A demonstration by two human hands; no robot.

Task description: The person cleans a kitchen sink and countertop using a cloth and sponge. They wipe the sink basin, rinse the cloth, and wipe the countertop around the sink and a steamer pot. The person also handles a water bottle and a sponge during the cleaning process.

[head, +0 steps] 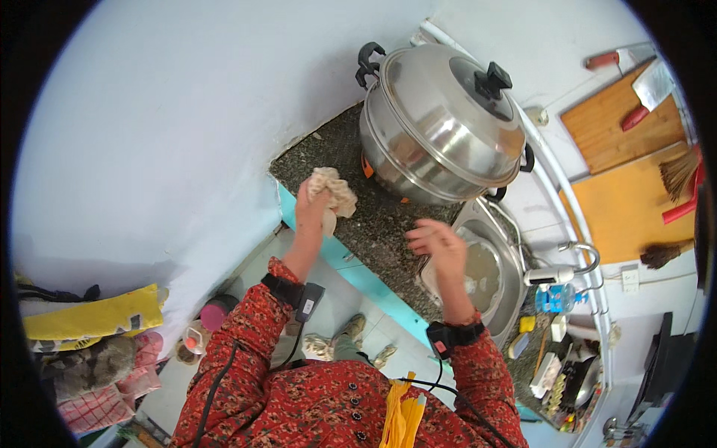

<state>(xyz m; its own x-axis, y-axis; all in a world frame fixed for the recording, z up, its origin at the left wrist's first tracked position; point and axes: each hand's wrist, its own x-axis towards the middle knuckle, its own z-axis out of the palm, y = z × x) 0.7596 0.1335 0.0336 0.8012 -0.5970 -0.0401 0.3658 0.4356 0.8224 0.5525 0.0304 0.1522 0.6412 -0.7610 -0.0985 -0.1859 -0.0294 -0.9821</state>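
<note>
My left hand [313,204] grips a crumpled beige cloth [336,193] over the left end of a dark speckled stone countertop [381,241], close to its front edge. To the right, my right hand [445,246] hovers over the counter by the near rim of the sink, slightly blurred, fingers apart and holding nothing. Beyond both hands stands a large stainless steel steamer pot [431,168] with black handles. Its domed lid [431,106] is on. Orange parts show beneath the pot, though most of what it rests on is hidden.
A steel sink [512,297] holds a basin of cloudy water [482,269]. Past it are a faucet [560,274], a blue-labelled bottle [554,298] and a yellow sponge [527,323]. Cutting boards [616,129] and a cleaver [652,87] hang on the wall. Cables run along my sleeves.
</note>
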